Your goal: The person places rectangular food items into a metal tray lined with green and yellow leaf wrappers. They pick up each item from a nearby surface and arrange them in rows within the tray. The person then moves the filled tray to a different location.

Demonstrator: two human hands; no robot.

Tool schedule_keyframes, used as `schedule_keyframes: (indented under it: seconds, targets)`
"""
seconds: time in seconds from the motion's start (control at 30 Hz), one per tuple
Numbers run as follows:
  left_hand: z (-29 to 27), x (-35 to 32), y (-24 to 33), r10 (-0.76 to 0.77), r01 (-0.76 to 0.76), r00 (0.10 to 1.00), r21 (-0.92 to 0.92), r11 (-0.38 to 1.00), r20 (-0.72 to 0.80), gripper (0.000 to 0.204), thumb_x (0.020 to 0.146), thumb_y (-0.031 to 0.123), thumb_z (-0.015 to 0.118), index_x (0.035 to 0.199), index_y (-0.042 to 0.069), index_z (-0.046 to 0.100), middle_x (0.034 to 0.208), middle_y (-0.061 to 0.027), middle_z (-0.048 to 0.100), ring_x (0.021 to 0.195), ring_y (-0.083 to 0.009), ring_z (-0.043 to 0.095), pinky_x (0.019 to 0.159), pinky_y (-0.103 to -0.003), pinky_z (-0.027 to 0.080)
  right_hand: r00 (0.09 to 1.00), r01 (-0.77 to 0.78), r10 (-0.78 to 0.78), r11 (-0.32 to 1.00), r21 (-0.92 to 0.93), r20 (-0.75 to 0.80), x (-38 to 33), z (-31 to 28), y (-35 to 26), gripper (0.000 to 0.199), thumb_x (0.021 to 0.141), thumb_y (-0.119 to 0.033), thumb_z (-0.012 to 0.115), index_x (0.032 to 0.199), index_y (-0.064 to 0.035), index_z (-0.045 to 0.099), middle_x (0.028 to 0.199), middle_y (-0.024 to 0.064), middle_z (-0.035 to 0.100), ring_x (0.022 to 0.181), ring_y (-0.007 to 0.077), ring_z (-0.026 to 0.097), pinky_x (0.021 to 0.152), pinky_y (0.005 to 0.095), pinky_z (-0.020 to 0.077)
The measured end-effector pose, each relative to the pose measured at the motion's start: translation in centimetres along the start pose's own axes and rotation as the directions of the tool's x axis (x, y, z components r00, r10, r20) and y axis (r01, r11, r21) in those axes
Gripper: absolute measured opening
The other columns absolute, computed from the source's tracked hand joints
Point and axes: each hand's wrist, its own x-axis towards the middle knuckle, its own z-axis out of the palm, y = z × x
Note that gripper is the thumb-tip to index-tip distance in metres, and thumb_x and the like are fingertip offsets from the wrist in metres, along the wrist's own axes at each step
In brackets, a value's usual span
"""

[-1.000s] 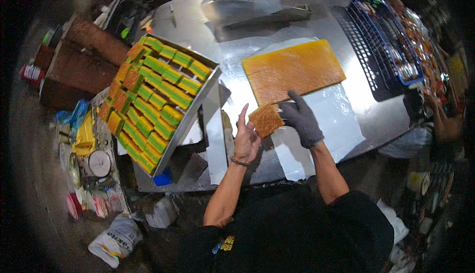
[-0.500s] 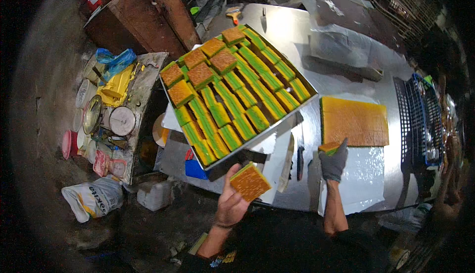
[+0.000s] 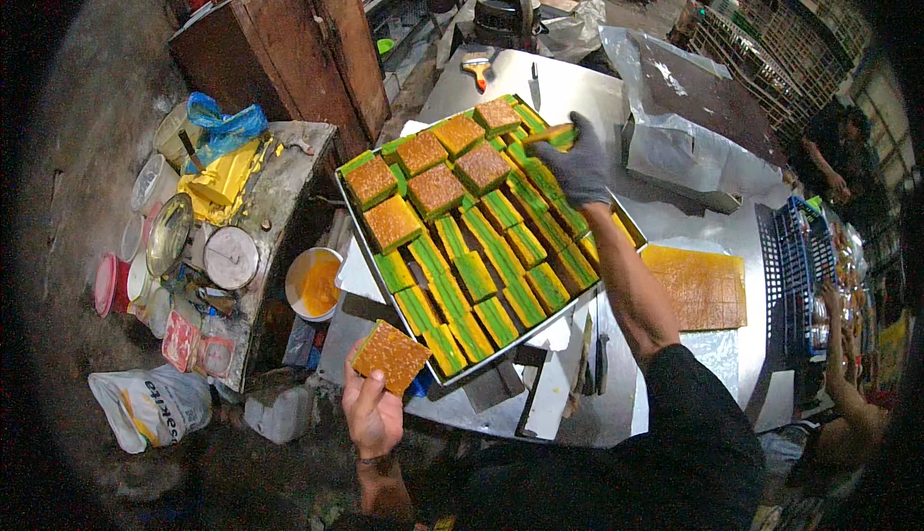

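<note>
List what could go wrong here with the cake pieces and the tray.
1. The left hand holds a square cake piece by one edge, out past the tray rim; it may sag, break or drop to the floor.
2. The gloved right hand reaches across the packed tray with a slice; the forearm could brush the green-and-yellow slices below.
3. The tray's near corner seems to overhang the table; leaning on it might tip it.

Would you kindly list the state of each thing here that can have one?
Left hand: bare, holding a square cake piece beside the tray's near corner.
Right hand: gloved, gripping a layered slice over the tray's far end.
Tray: nearly full of green-and-yellow slices.
Orange slab: lying flat on the metal table, partly cut away.
Small bucket: open, orange contents.
</note>
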Motion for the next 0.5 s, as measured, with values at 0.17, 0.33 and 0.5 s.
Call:
schedule_keyframes:
  seconds: [0.17,0.33,0.5]
  targets:
    - [-0.4,0.8,0.2,-0.048,0.048,0.998,-0.001,0.999,-0.034,0.054,0.097,0.001,0.056,0.147,0.0,0.037,0.141,-0.0173,0.052,0.131,-0.0334,0.054,0.114,-0.052,0.042,0.998,0.059,-0.058,0.998,0.037,-0.01,0.0,6.2,2.1,0.092,0.073,-0.044,0.09,0.139,0.0058,0.048,0.13,0.0234,0.063,0.118,0.031,0.063,0.103,0.0382,0.0504]
    - [-0.2,3.5,0.5,-0.073,0.073,0.997,0.022,0.997,-0.013,0.049,0.097,-0.002,0.056,0.144,0.001,0.041,0.139,-0.017,0.053,0.131,-0.0311,0.054,0.114,-0.05,0.042,0.972,0.16,-0.128,0.974,-0.161,0.195,-1.8,1.5,1.6,0.09,0.078,-0.048,0.086,0.143,0.0021,0.048,0.129,0.0254,0.064,0.116,0.0376,0.064,0.099,0.0418,0.0517]
    - [0.6,8.3,-1.3,0.037,-0.023,0.996,0.165,0.986,-0.085,0.053,0.094,-0.002,0.066,0.141,0.0,0.044,0.132,-0.0142,0.06,0.123,-0.0239,0.058,0.108,-0.041,0.046,0.99,0.05,-0.056,0.997,0.05,0.132,-5.8,-4.9,2.1,0.073,0.089,-0.025,0.081,0.148,-0.0018,0.047,0.139,0.0201,0.061,0.128,0.0285,0.059,0.107,0.0391,0.0475]
